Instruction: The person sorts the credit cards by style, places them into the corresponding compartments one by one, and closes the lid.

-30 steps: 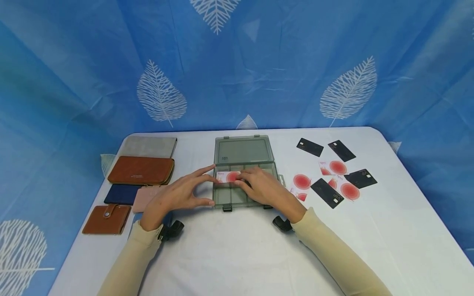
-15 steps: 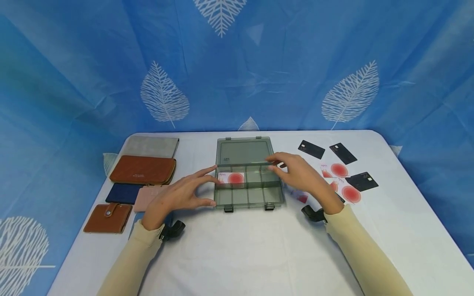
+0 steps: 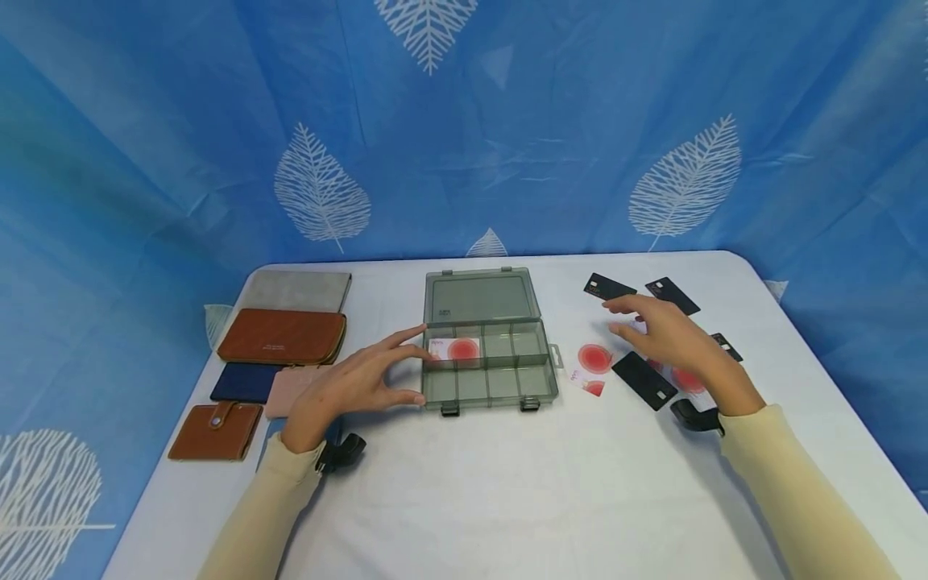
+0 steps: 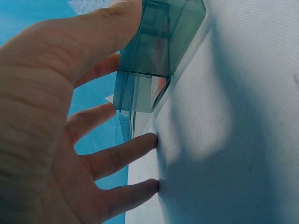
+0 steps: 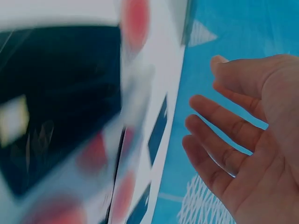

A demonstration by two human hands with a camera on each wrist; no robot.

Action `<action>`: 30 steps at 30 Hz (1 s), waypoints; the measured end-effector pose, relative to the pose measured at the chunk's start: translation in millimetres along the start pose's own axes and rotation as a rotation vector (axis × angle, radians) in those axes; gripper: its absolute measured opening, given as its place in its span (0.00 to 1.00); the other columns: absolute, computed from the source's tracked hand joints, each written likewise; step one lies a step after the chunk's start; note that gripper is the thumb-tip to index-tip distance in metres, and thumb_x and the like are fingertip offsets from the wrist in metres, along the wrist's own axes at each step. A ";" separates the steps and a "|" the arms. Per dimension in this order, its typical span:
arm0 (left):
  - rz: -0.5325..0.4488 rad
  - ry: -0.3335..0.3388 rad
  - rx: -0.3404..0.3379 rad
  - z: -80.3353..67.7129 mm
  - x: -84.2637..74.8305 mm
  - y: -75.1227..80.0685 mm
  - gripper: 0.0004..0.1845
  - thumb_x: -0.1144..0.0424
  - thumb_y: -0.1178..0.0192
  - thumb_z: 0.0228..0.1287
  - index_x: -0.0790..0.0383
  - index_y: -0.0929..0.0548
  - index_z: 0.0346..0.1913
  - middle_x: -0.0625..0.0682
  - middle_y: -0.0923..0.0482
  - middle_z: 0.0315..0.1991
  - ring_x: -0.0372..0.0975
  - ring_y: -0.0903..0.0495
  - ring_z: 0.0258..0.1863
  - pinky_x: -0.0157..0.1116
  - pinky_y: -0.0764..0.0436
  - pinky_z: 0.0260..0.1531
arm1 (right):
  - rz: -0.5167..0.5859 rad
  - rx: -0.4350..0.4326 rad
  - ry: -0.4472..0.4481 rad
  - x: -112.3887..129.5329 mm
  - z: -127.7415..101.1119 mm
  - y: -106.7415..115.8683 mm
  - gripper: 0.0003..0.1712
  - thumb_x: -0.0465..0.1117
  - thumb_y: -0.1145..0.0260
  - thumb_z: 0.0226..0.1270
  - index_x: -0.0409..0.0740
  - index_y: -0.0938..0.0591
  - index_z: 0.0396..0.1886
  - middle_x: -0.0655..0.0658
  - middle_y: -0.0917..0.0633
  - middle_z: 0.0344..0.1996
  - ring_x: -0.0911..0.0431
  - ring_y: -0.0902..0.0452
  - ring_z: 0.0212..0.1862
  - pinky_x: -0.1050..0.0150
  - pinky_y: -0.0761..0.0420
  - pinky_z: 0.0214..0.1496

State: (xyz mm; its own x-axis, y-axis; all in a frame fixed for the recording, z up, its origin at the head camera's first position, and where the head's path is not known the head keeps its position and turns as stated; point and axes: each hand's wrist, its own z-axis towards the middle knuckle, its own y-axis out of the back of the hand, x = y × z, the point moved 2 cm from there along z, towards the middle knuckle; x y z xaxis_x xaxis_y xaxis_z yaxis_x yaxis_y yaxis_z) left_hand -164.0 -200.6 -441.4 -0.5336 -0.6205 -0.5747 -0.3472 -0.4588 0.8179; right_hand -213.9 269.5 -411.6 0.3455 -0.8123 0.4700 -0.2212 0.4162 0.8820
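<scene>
A green translucent compartment box (image 3: pixel 503 383) lies with its lid (image 3: pixel 482 296) raised back in the head view. One white card with a red circle (image 3: pixel 462 348) sits in its back row at the left. My left hand (image 3: pixel 351 383) touches the box's left side, thumb near the front corner, fingers spread. In the left wrist view the other fingers (image 4: pixel 124 156) are extended beside the box. My right hand (image 3: pixel 670 338) is over the scattered cards, fingers loosely bent and holding nothing. Beneath and around it lie a black card (image 3: pixel 644 380) and a red-circle card (image 3: pixel 594 358), among several others.
At the left lie a grey wallet (image 3: pixel 304 292), a brown zip wallet (image 3: pixel 279 337), a navy one (image 3: pixel 242 382), a pink one (image 3: pixel 290 387) and a small brown snap wallet (image 3: pixel 215 432). A blue one is mostly hidden by the left wrist. Blue cloth hangs behind the table.
My right hand has let go of the red-circle card in the box and moved right, over the loose cards. The left hand stays at the box's left side.
</scene>
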 end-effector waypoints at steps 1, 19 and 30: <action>0.003 0.001 0.001 -0.4 0.1 0.0 0.31 0.47 0.21 0.64 0.46 0.15 0.68 0.57 0.44 0.86 0.58 0.32 0.79 0.62 0.22 0.66 | -0.006 0.013 -0.016 -5.0 -1.4 2.0 0.28 0.39 0.31 0.80 0.37 0.22 0.74 0.31 0.19 0.69 0.32 0.23 0.67 0.31 0.22 0.66; 0.024 0.046 -0.002 2.4 1.3 -0.2 0.35 0.45 0.20 0.62 0.50 0.18 0.69 0.54 0.43 0.86 0.55 0.34 0.81 0.62 0.27 0.71 | -0.095 0.100 -0.133 -75.1 -20.5 22.8 0.35 0.37 0.23 0.70 0.28 0.24 0.72 0.21 0.21 0.65 0.24 0.30 0.69 0.24 0.29 0.67; 0.004 0.069 -0.001 2.4 3.8 0.6 0.37 0.44 0.19 0.61 0.53 0.20 0.70 0.53 0.43 0.86 0.53 0.38 0.83 0.60 0.29 0.73 | -0.099 0.115 -0.112 -94.7 -20.4 22.3 0.34 0.31 0.23 0.66 0.23 0.24 0.69 0.18 0.24 0.65 0.21 0.34 0.69 0.24 0.30 0.68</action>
State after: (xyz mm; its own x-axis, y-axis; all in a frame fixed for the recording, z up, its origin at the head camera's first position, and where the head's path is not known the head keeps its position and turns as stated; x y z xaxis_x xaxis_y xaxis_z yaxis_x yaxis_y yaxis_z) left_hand -168.1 -201.7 -443.0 -0.4810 -0.6647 -0.5717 -0.3444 -0.4564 0.8204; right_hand -232.9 364.1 -435.7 0.2689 -0.8899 0.3685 -0.2961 0.2877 0.9108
